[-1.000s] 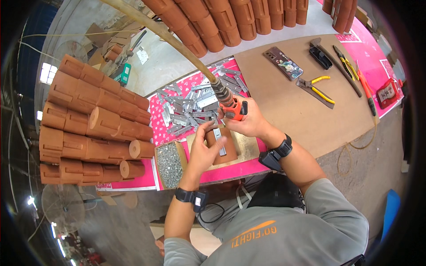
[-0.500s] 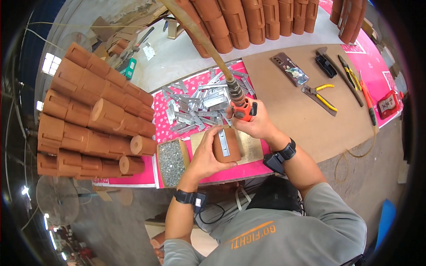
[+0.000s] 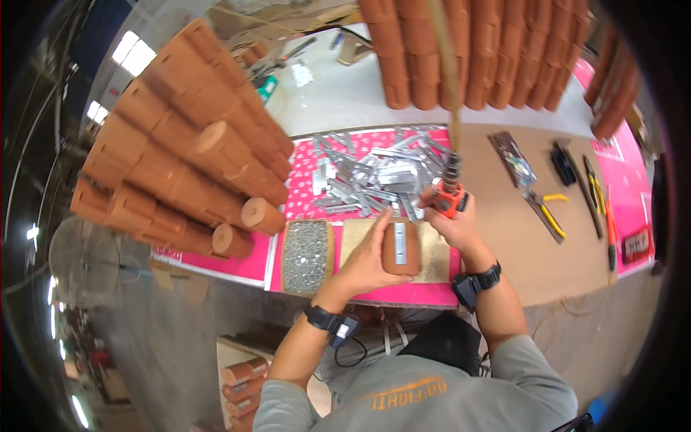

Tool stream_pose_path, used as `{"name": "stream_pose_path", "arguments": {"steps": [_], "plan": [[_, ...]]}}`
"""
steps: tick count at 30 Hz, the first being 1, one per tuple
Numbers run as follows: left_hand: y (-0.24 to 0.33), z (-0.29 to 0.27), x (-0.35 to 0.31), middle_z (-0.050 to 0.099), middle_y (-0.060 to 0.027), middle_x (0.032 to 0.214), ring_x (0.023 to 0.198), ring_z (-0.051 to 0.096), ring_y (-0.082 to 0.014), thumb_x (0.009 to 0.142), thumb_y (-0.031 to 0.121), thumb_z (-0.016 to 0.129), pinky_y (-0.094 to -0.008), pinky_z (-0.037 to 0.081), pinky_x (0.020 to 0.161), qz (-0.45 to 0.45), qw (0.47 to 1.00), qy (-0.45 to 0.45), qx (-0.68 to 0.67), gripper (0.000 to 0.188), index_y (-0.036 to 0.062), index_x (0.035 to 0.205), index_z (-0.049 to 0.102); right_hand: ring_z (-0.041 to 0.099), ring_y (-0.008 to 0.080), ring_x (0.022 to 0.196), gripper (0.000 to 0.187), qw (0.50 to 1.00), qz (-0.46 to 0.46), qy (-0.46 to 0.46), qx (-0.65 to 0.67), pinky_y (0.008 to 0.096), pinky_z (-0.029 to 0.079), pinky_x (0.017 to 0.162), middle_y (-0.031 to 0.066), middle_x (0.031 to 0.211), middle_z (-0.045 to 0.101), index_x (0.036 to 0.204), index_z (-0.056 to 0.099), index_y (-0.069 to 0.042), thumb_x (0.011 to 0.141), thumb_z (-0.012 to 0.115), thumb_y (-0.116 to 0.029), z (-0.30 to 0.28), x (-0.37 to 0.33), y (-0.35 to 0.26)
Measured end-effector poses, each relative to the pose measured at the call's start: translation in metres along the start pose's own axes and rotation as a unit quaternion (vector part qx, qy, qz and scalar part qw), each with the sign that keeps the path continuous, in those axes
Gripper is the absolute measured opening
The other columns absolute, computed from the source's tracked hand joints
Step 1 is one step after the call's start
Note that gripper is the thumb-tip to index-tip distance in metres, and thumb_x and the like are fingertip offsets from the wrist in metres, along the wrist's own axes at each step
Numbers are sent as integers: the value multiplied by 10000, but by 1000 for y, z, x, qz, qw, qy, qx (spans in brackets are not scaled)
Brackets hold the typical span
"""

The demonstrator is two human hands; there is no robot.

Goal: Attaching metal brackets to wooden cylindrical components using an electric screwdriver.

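My left hand [image 3: 363,259] is wrapped round the side of a short reddish-brown cylinder block [image 3: 412,253]. A silver metal strip [image 3: 400,243] lies along the block's upper face. Just right of it, my right hand [image 3: 459,227] grips an orange air screwdriver [image 3: 449,196], fed by a yellowish hose [image 3: 446,79] from above. The driver's tip is hidden behind the fingers. Under the block is a pale board [image 3: 436,265]. Left of that stands a box of small screws [image 3: 305,255], and beyond my hands lies a heap of metal strips [image 3: 385,173].
Stacked brown cylinders [image 3: 155,155] rise at the left, with more standing rows [image 3: 479,57] at the back. On the brown sheet [image 3: 504,252] at right lie a phone [image 3: 512,158], yellow-handled pincers [image 3: 548,212], a hammer [image 3: 581,187], pliers [image 3: 594,186] and a red box [image 3: 636,245].
The view has shifted, so the table things sit further right and lower. My left hand keeps the block and strip; my right hand keeps the driver, now slightly farther from the block.
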State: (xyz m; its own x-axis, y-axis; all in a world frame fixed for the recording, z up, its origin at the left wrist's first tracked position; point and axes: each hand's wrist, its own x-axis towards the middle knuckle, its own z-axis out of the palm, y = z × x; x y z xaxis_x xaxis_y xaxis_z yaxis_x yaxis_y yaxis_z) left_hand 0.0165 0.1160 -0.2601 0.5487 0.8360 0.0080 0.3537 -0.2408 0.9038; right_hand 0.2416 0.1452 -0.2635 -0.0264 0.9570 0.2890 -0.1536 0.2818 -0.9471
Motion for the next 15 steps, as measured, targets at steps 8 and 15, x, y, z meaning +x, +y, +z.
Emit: {"name": "stream_pose_path", "arguments": {"steps": [8, 15], "plan": [[0, -5, 0, 268, -274, 1570, 1476, 258, -440, 589, 327, 944, -453, 305, 1184, 69, 993, 9, 99, 1086, 91, 1450, 325, 639, 134, 797, 289, 999, 18, -18, -36, 300, 542, 716, 75, 924, 670, 1069, 585, 2, 784, 601, 49, -5, -1, 0], [23, -4, -23, 304, -289, 1542, 1442, 318, -431, 646, 346, 912, -450, 318, 1172, 69, 985, 92, 125, 1023, 74, 1462, 359, 627, 124, 795, 226, 1000, 19, 17, -4, 297, 537, 709, 76, 911, 667, 1004, 602, -5, 785, 596, 50, -3, -4, -5]]}}
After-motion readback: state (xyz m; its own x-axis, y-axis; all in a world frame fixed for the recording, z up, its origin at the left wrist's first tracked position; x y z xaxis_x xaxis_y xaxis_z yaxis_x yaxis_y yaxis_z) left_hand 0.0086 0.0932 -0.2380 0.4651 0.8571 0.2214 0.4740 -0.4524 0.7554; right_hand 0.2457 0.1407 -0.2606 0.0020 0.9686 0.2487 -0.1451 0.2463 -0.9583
